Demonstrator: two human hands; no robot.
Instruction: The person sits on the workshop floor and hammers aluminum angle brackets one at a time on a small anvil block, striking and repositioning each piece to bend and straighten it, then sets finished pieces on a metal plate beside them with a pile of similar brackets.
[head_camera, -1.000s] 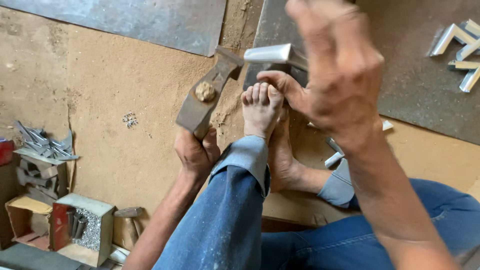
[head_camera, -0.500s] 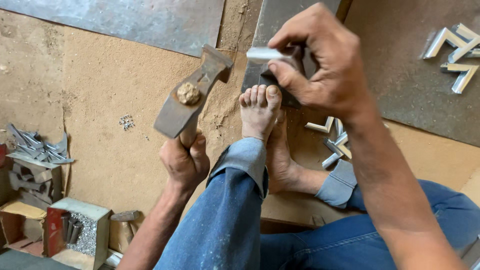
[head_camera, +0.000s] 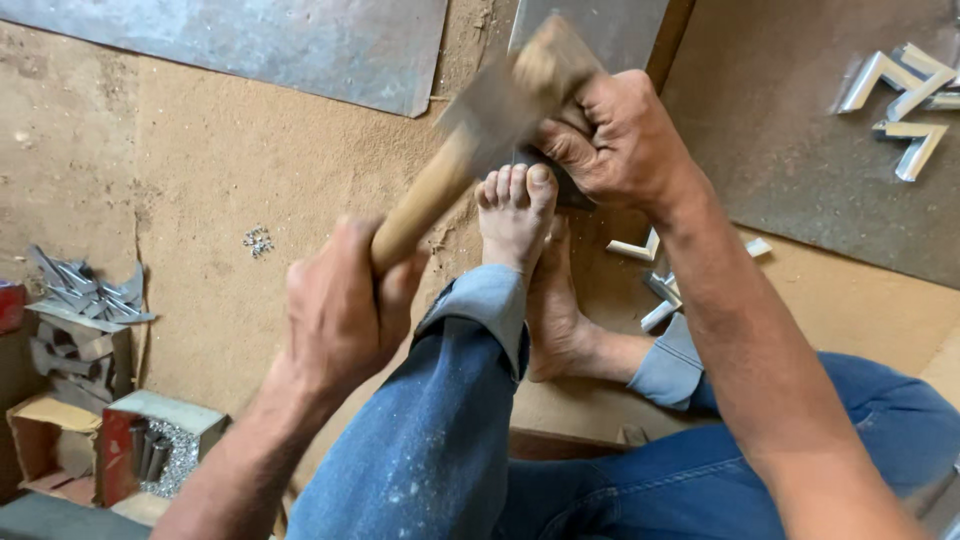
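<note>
My left hand grips the wooden handle of a hammer. Its metal head is blurred, up against my right hand. My right hand is closed over a small dark metal piece on the floor, just beyond my toes. Most of that piece is hidden under the fingers. My bare feet lie crossed on the fibreboard floor below both hands, with jeans legs running toward the camera.
Grey metal sheets lie at the top of the floor. Bent aluminium profile pieces sit top right, and more beside my feet. Small open boxes with metal parts and a pile of metal scraps stand at the left.
The hammer has swung from the left, head raised, to the right and down onto the spot under my right hand. My right hand stayed closed over the piece.
</note>
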